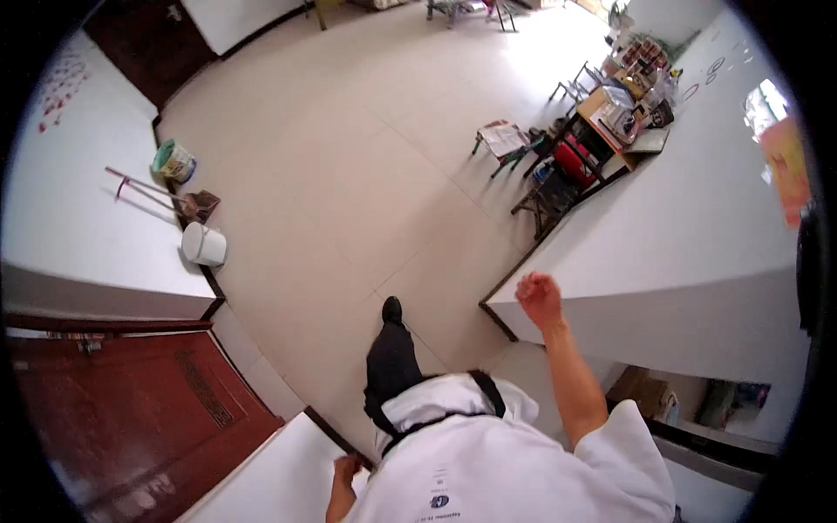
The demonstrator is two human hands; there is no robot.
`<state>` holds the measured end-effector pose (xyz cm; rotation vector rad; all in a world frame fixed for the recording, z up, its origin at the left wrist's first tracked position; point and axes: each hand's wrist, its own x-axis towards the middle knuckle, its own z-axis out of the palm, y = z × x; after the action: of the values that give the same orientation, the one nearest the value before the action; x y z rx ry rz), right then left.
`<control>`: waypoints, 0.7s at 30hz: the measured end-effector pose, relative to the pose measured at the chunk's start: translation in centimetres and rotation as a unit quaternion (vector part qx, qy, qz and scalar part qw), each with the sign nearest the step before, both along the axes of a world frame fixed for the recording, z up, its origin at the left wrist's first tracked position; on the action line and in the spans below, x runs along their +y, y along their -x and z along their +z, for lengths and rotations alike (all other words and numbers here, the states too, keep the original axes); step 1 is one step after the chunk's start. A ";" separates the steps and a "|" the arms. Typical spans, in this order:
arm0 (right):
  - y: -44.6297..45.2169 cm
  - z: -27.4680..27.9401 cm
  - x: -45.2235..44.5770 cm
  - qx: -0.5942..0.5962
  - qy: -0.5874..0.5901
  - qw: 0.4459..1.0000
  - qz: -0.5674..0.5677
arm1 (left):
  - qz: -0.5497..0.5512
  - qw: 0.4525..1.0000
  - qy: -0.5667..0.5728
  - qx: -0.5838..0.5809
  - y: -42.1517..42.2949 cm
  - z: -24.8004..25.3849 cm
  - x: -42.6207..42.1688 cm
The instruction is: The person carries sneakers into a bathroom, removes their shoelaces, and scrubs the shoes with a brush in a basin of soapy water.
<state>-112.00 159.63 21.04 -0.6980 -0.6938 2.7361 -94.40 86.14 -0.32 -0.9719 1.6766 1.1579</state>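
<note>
My right hand [540, 299] is raised in front of me on the right, near the corner of a white wall [610, 270]. Its fingers are curled in; whether anything is inside cannot be made out. Low at my left side hangs my left hand [347, 468], beside a white wall edge [288, 453], with its fingers mostly hidden. One dark shoe [392, 309] shows ahead of me on the pale tiled floor [323, 192].
Along the left wall are a green bucket [173, 161], a dustpan [200, 206] and a white bucket [204, 245]. A red-brown door [139, 418] is at lower left. On the right are a stool [503, 139] and a cluttered desk [602, 118].
</note>
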 end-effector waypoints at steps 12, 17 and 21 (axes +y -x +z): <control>22.3 8.8 25.7 0.103 -0.009 0.961 -0.256 | -0.141 0.933 -0.123 0.307 83.0 15.6 46.3; 35.4 5.4 39.8 0.115 0.004 0.942 -0.315 | -0.224 0.906 -0.074 0.352 99.6 18.7 60.4; 46.7 10.1 51.6 0.176 0.007 0.933 -0.313 | -0.294 0.916 -0.061 0.266 103.6 16.8 66.1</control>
<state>-158.74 211.19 31.19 -0.3301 -0.2975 2.1828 -198.02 152.25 16.46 -0.0257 2.0864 1.1360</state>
